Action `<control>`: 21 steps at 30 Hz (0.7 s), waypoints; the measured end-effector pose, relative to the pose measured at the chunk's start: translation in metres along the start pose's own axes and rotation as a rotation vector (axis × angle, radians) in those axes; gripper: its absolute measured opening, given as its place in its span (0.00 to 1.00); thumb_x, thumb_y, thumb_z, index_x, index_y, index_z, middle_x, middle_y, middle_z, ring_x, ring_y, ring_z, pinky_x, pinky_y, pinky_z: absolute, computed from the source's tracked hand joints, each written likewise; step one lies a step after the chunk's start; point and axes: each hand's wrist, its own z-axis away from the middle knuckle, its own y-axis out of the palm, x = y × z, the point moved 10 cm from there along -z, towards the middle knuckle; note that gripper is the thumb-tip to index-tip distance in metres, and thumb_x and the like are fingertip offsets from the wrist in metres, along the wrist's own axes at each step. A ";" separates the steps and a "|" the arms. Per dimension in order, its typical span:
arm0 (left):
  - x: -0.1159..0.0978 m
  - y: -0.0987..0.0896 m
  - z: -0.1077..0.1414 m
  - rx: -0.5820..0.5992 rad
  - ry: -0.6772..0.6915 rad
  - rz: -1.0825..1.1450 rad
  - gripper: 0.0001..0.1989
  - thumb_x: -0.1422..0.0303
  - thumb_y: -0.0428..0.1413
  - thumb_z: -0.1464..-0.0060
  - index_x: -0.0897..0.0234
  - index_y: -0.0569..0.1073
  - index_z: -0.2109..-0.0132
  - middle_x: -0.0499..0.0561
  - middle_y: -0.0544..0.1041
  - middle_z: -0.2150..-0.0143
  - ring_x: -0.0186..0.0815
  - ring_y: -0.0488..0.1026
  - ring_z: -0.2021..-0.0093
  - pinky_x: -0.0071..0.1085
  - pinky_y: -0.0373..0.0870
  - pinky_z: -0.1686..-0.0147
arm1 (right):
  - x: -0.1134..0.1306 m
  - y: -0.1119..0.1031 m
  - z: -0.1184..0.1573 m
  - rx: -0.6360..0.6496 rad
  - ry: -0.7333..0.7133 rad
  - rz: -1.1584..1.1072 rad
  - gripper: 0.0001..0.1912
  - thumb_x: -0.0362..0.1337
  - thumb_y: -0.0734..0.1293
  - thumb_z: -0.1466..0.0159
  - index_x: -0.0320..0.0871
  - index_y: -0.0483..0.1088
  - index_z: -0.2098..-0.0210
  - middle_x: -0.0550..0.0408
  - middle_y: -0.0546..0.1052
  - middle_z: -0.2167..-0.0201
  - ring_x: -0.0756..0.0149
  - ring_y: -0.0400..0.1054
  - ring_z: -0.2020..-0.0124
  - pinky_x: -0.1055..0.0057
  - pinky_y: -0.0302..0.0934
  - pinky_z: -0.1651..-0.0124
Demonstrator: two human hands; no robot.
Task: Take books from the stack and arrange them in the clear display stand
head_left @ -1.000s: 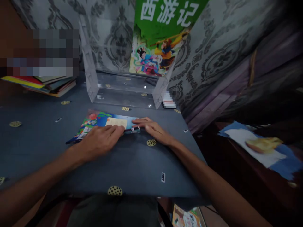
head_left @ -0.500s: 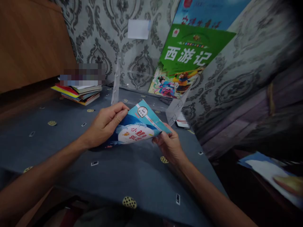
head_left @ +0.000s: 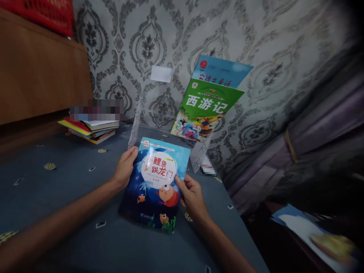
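Note:
Between my two hands is a blue children's book (head_left: 155, 182), its cover facing me, with orange fish and red Chinese lettering on a white circle. My left hand (head_left: 125, 165) grips its left edge near the top. On the right edge, my right hand (head_left: 192, 191) has its thumb on the cover and its fingers behind. Just beyond stands a clear plastic book stand (head_left: 135, 127). At its right side a green book (head_left: 203, 108) leans upright, in front of a light blue book (head_left: 223, 70).
A stack of books (head_left: 96, 131) lies at the back left, beside a wooden cabinet (head_left: 42, 72) with a red basket (head_left: 48, 17) on it. A dark patterned cloth (head_left: 68, 197) covers the table. At right are a purple curtain (head_left: 264, 163) and a blue-and-white item (head_left: 301, 231).
The book in my hands has tipped up, so its whole front cover now shows. My view has shifted, bringing the red basket in and showing more of the light blue book.

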 end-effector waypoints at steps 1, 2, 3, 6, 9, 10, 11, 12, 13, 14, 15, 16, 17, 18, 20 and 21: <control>0.005 -0.004 0.000 -0.032 -0.003 -0.007 0.20 0.49 0.66 0.54 0.62 0.76 0.67 0.45 0.76 0.71 0.32 0.71 0.67 0.25 0.70 0.66 | 0.000 -0.001 0.000 -0.005 -0.010 -0.019 0.25 0.58 0.76 0.48 0.42 0.76 0.66 0.63 0.69 0.84 0.80 0.48 0.88 0.81 0.42 0.90; 0.010 -0.007 0.001 -0.052 -0.011 -0.013 0.20 0.49 0.66 0.53 0.62 0.77 0.65 0.46 0.77 0.69 0.33 0.73 0.65 0.25 0.71 0.65 | -0.001 -0.002 0.000 -0.008 -0.013 -0.040 0.25 0.58 0.76 0.48 0.42 0.76 0.66 0.62 0.70 0.84 0.78 0.51 0.88 0.80 0.44 0.89; 0.014 -0.008 0.003 -0.050 -0.024 -0.021 0.20 0.48 0.64 0.51 0.62 0.77 0.64 0.47 0.79 0.66 0.34 0.74 0.63 0.26 0.71 0.63 | -0.003 -0.003 0.000 -0.011 -0.007 -0.057 0.25 0.58 0.76 0.48 0.42 0.76 0.66 0.62 0.70 0.84 0.77 0.52 0.87 0.80 0.46 0.88; 0.027 0.002 0.015 0.074 -0.117 -0.026 0.19 0.52 0.63 0.48 0.60 0.76 0.56 0.49 0.81 0.59 0.38 0.77 0.58 0.30 0.74 0.59 | -0.017 -0.007 0.001 -0.016 0.058 -0.066 0.26 0.59 0.76 0.48 0.42 0.75 0.67 0.63 0.67 0.86 0.78 0.50 0.88 0.80 0.42 0.89; 0.034 0.012 0.027 0.184 -0.236 -0.005 0.22 0.59 0.66 0.50 0.58 0.72 0.49 0.49 0.81 0.56 0.39 0.79 0.60 0.34 0.76 0.60 | -0.029 -0.012 0.002 0.010 0.117 -0.081 0.25 0.58 0.76 0.47 0.42 0.74 0.66 0.65 0.67 0.85 0.81 0.45 0.89 0.83 0.39 0.91; 0.034 0.013 0.029 0.196 -0.253 0.001 0.22 0.60 0.66 0.50 0.57 0.72 0.49 0.50 0.81 0.56 0.39 0.79 0.61 0.34 0.77 0.60 | -0.031 -0.012 0.003 0.034 0.130 -0.099 0.25 0.57 0.76 0.48 0.42 0.74 0.66 0.65 0.68 0.84 0.82 0.46 0.89 0.83 0.40 0.91; 0.032 0.013 0.029 0.198 -0.255 0.003 0.21 0.61 0.65 0.49 0.57 0.72 0.49 0.50 0.81 0.56 0.38 0.79 0.62 0.34 0.77 0.61 | -0.033 -0.010 0.004 0.077 0.147 -0.116 0.25 0.56 0.77 0.49 0.42 0.74 0.65 0.65 0.69 0.82 0.81 0.49 0.89 0.84 0.44 0.91; 0.029 0.013 0.027 0.192 -0.247 0.004 0.19 0.62 0.64 0.48 0.57 0.72 0.49 0.50 0.81 0.56 0.38 0.79 0.61 0.33 0.77 0.61 | -0.035 -0.006 0.005 0.141 0.168 -0.129 0.24 0.54 0.78 0.49 0.42 0.74 0.65 0.63 0.72 0.80 0.80 0.54 0.88 0.84 0.48 0.90; 0.026 0.011 0.025 0.178 -0.233 0.004 0.18 0.62 0.64 0.47 0.57 0.72 0.49 0.50 0.81 0.55 0.38 0.79 0.61 0.33 0.77 0.61 | -0.037 0.001 0.008 0.231 0.198 -0.131 0.24 0.52 0.78 0.49 0.41 0.74 0.64 0.61 0.74 0.78 0.78 0.59 0.86 0.83 0.54 0.89; 0.023 0.008 0.022 0.157 -0.217 0.004 0.17 0.63 0.63 0.46 0.57 0.72 0.49 0.50 0.81 0.54 0.38 0.79 0.60 0.33 0.78 0.60 | -0.040 0.009 0.012 0.340 0.237 -0.120 0.23 0.50 0.79 0.49 0.41 0.74 0.63 0.59 0.76 0.75 0.76 0.64 0.83 0.82 0.59 0.87; 0.021 0.004 0.018 0.133 -0.199 0.002 0.17 0.63 0.62 0.45 0.56 0.72 0.49 0.50 0.81 0.53 0.39 0.80 0.58 0.34 0.78 0.60 | -0.044 0.017 0.017 0.447 0.276 -0.101 0.22 0.49 0.78 0.48 0.40 0.74 0.62 0.57 0.78 0.73 0.74 0.68 0.80 0.81 0.63 0.84; 0.020 -0.001 0.014 0.104 -0.180 -0.005 0.16 0.63 0.61 0.44 0.56 0.72 0.49 0.50 0.81 0.52 0.40 0.79 0.57 0.35 0.79 0.59 | -0.047 0.024 0.023 0.534 0.304 -0.083 0.21 0.48 0.78 0.46 0.40 0.74 0.61 0.56 0.79 0.71 0.73 0.70 0.78 0.80 0.66 0.82; 0.019 -0.008 0.010 0.065 -0.160 -0.017 0.16 0.62 0.61 0.44 0.56 0.72 0.49 0.50 0.81 0.52 0.42 0.79 0.55 0.36 0.79 0.58 | -0.049 0.028 0.026 0.590 0.317 -0.070 0.20 0.47 0.77 0.45 0.39 0.74 0.60 0.56 0.79 0.70 0.74 0.70 0.78 0.80 0.67 0.81; 0.019 -0.015 0.007 0.018 -0.147 -0.036 0.15 0.62 0.60 0.43 0.55 0.73 0.49 0.50 0.81 0.51 0.43 0.79 0.53 0.38 0.79 0.57 | -0.051 0.030 0.028 0.614 0.319 -0.063 0.19 0.46 0.76 0.43 0.39 0.74 0.60 0.57 0.79 0.70 0.75 0.70 0.78 0.80 0.68 0.80; 0.023 -0.032 0.001 -0.084 -0.138 -0.087 0.13 0.61 0.60 0.42 0.54 0.74 0.50 0.49 0.81 0.49 0.43 0.77 0.48 0.39 0.79 0.54 | -0.053 0.029 0.027 0.599 0.301 -0.059 0.18 0.47 0.75 0.41 0.39 0.73 0.60 0.58 0.78 0.71 0.76 0.70 0.78 0.81 0.68 0.79; 0.025 -0.039 0.000 -0.122 -0.140 -0.108 0.13 0.60 0.60 0.42 0.54 0.74 0.50 0.49 0.80 0.48 0.43 0.77 0.46 0.39 0.79 0.52 | -0.054 0.029 0.026 0.587 0.292 -0.055 0.18 0.47 0.74 0.41 0.39 0.73 0.61 0.58 0.78 0.71 0.76 0.70 0.78 0.81 0.69 0.79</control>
